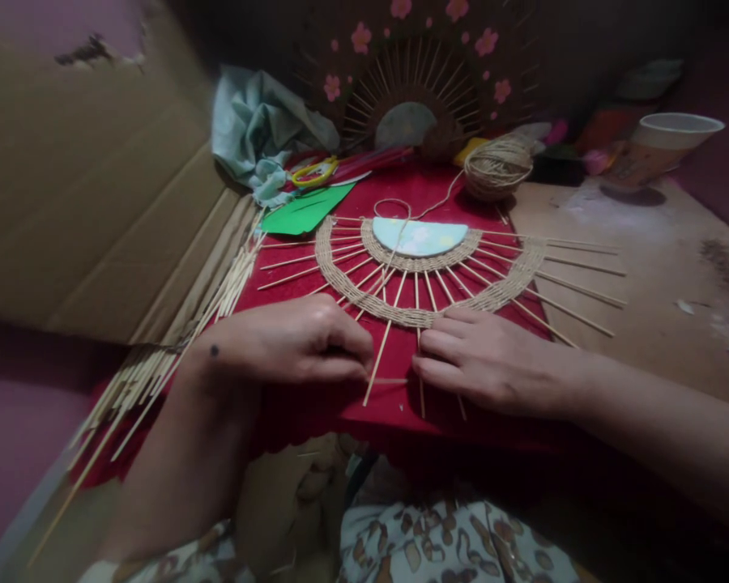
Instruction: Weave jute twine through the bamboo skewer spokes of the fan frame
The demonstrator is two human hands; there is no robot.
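A half-round fan frame of thin sticks with woven twine bands (394,314) lies on the red cloth, its pale blue half-disc (420,236) at the centre. At the near side, my left hand (316,338) is closed in a pinch beside a stick end. Between my two hands a short thin strand of twine (392,380) runs taut across the sticks. My right hand (486,360) has its fingers bent together over the sticks and the near right part of the outer band, at the strand's other end. Its fingertips hide what exactly they grip.
A ball of twine (498,168) sits behind the frame, trailing a loose line to it. Yellow-handled scissors (314,172), green paper (307,210) and a crumpled cloth (249,121) lie at back left. Loose sticks (219,300) line the left; a paper cup (662,150) stands back right.
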